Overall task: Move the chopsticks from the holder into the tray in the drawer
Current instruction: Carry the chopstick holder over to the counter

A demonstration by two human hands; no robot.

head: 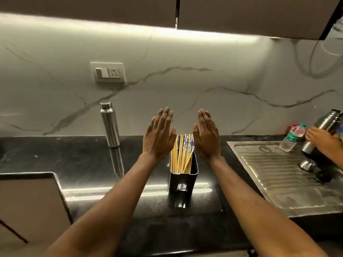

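left hand (159, 135), right hand (207, 136) flat, flanking chopsticks (182, 154) in holder (183, 180)

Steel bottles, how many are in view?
2. One steel bottle stands upright on the counter left of the holder; the other is at the right edge above the drainboard, partly cut off, another person's hand on it.

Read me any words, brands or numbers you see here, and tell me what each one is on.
No text here can be read.
Plastic water bottle, green label: has print, too blurred to read.
Chopsticks: blue pattern on the upper ends, no legible text.
Holder, steel bottle to its left, switch plate: no visible text.
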